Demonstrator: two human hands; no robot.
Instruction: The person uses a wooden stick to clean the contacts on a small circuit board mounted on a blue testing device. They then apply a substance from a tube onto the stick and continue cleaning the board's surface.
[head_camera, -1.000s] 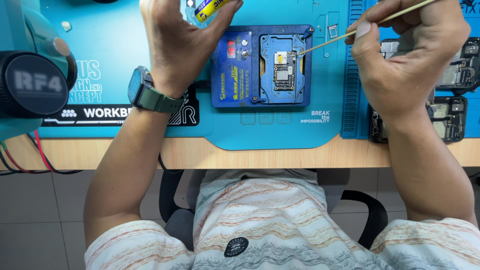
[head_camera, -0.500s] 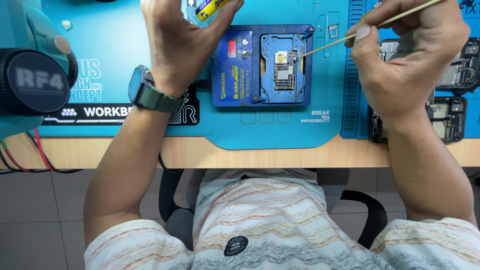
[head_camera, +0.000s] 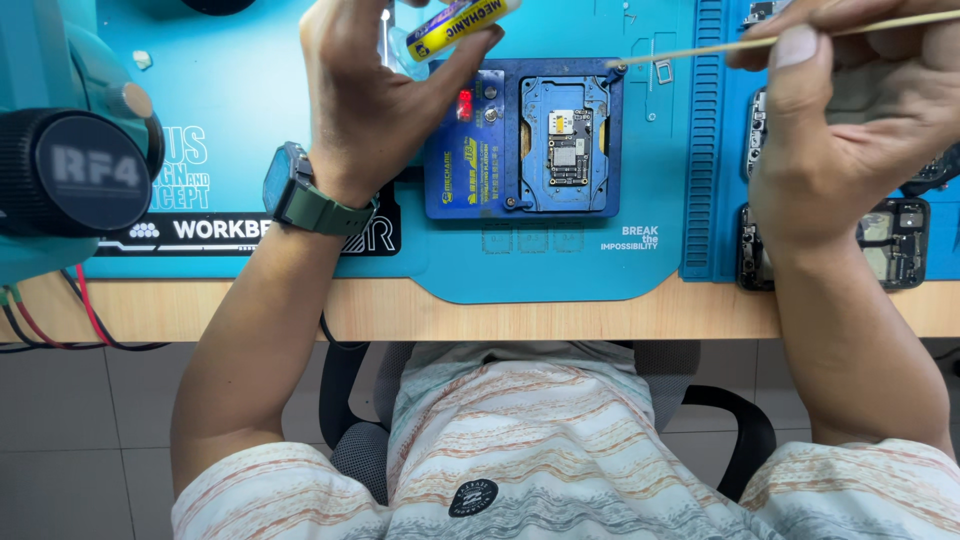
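Head view: left hand (head_camera: 365, 95) pinches tube (head_camera: 455, 25) upright.

Head camera; looks down, close

Yellow tube (head_camera: 455, 22), blue-lettered, tilted, pinched above mat's far edge, cap end possibly out of frame. Thin wooden stick (head_camera: 760, 42), near level, tip over blue holder's (head_camera: 470, 175) top right corner.

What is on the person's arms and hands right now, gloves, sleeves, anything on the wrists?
No gloves: both the left hand and the right hand are bare. The left wrist wears a wristwatch with a dark square case and an olive-green strap. Both forearms are uncovered; short sleeves of a cream shirt with wavy stripes show only at the shoulders.
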